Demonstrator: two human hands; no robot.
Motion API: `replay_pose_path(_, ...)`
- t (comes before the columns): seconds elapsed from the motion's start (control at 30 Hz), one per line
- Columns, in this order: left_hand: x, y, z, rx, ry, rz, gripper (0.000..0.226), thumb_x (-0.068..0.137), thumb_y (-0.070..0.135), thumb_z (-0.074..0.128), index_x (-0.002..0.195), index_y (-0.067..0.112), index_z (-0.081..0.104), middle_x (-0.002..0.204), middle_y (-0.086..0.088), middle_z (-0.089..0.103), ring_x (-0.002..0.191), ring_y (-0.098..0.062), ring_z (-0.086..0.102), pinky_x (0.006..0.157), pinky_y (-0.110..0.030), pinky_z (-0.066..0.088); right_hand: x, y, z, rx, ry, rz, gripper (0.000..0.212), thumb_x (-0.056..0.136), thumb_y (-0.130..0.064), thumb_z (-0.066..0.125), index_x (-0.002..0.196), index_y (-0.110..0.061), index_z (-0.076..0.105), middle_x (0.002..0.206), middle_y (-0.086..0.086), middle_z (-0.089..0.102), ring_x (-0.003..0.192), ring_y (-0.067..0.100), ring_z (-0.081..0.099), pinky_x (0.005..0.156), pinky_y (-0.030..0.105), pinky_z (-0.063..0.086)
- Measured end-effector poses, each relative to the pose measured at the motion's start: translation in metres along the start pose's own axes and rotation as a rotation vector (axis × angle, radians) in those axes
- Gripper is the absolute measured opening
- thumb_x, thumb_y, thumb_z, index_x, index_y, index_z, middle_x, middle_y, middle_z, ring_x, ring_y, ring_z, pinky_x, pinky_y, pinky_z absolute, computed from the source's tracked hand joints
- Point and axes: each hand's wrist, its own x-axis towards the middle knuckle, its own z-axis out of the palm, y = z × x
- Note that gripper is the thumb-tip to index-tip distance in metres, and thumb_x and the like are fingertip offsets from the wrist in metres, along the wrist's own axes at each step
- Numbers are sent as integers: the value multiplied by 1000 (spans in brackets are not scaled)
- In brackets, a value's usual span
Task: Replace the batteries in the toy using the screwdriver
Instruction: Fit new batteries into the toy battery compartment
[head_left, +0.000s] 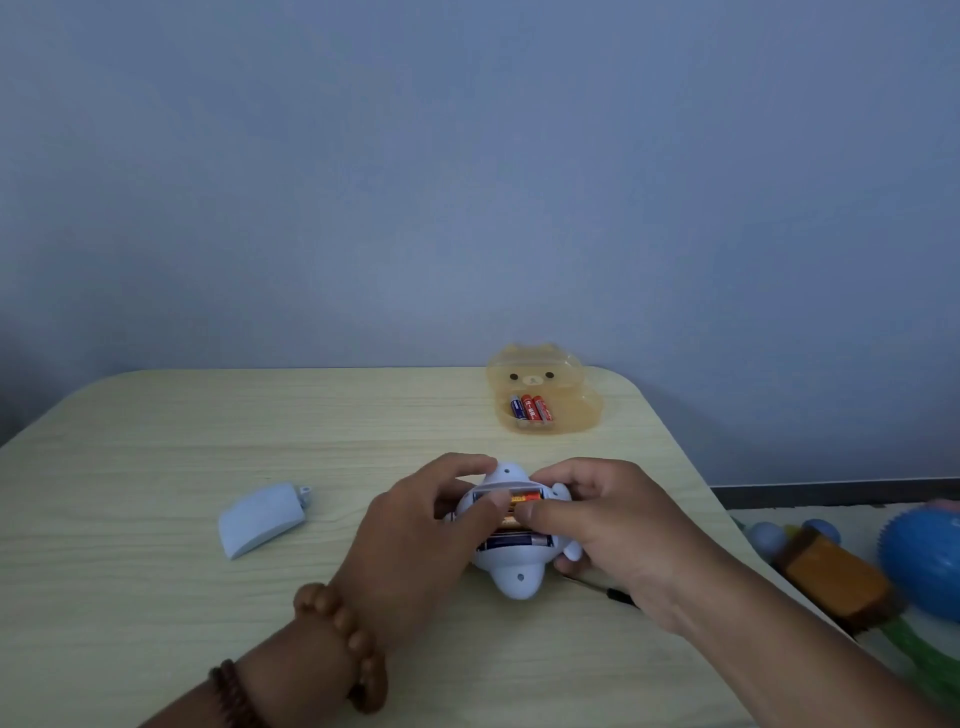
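Note:
A pale blue toy (514, 569) lies upside down on the table with its battery compartment uncovered and batteries (511, 542) showing inside. My left hand (415, 535) grips the toy's left side, its thumb on a battery in the compartment. My right hand (597, 525) grips the right side, its thumb pressing on the same battery. The compartment's pale blue cover (262, 517) lies apart at the left. A thin black screwdriver (605, 590) lies on the table, mostly hidden under my right hand.
A translucent yellow bear-shaped box (569, 410) stands at the back right, holding three red and blue batteries (531, 407). Beyond the light wood table's (156, 597) right edge lie coloured toys, among them a blue ball (922, 561).

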Motion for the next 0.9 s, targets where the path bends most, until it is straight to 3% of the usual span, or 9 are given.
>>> replay_pose_path(0.07, 6, 0, -4, -34, -11, -53, 29, 81, 28, 76, 103, 43, 66, 86, 11, 76, 78, -4, 70, 66, -23, 51, 0, 1, 0, 8, 8, -8, 11, 82, -9, 78, 91, -16, 79, 80, 8, 78, 59, 11, 65, 55, 24, 51)
replay_pose_path(0.2, 11, 3, -5, -68, 3, -121, 31, 75, 21, 81, 98, 39, 69, 80, 6, 76, 64, -10, 70, 52, -26, 51, -1, -1, 1, -12, 18, -13, 12, 83, -8, 77, 90, -17, 78, 83, 13, 78, 61, 13, 65, 53, 25, 52)
replay_pose_path(0.33, 11, 4, -4, -52, -1, -143, 28, 78, 20, 79, 98, 38, 69, 78, 7, 76, 60, -5, 67, 53, -21, 48, -1, -3, 1, 39, 11, 30, 4, 86, -16, 77, 89, -17, 79, 84, 12, 77, 63, 14, 66, 57, 26, 57)
replay_pose_path(0.43, 8, 5, -2, -46, 4, -138, 25, 80, 23, 77, 97, 40, 69, 77, 11, 76, 54, 2, 63, 53, -18, 45, -2, -4, 0, 56, 21, 34, 13, 90, -23, 72, 84, -15, 80, 80, 17, 74, 64, 20, 65, 59, 29, 59)
replay_pose_path(0.57, 6, 4, 2, -42, 32, -147, 21, 80, 25, 77, 95, 38, 71, 78, 12, 76, 66, 0, 68, 55, -11, 46, -2, -4, 0, -18, 67, 20, 14, 89, -13, 69, 80, -10, 79, 62, 10, 65, 45, 16, 53, 49, 25, 49)
replay_pose_path(0.63, 5, 3, 3, -37, 44, -127, 20, 78, 23, 78, 92, 36, 73, 80, 13, 76, 72, -2, 70, 61, -14, 51, -3, -5, 2, -28, 70, 27, 13, 89, -13, 70, 81, -10, 79, 61, 7, 66, 41, 12, 52, 48, 24, 48)
replay_pose_path(0.77, 6, 4, 3, -29, 37, -122, 19, 77, 22, 78, 89, 37, 73, 80, 13, 77, 74, -5, 72, 72, -31, 57, -3, -7, -1, -94, 54, 24, 18, 91, -24, 68, 83, -14, 79, 64, 6, 68, 53, 14, 59, 57, 30, 51)
replay_pose_path(0.83, 5, 4, 3, -28, 34, -119, 18, 78, 22, 78, 89, 36, 73, 79, 13, 77, 74, -6, 72, 71, -32, 57, -6, -11, -6, -137, -21, 47, 19, 90, -31, 68, 86, -16, 80, 63, 9, 66, 62, 16, 61, 67, 32, 49)
replay_pose_path(0.9, 4, 4, 3, -28, 29, -108, 17, 79, 23, 77, 88, 37, 73, 79, 14, 76, 73, -5, 71, 69, -29, 56, -9, -12, -10, -125, -86, 50, 10, 81, -25, 74, 87, -19, 81, 66, 12, 66, 67, 18, 61, 71, 34, 50)
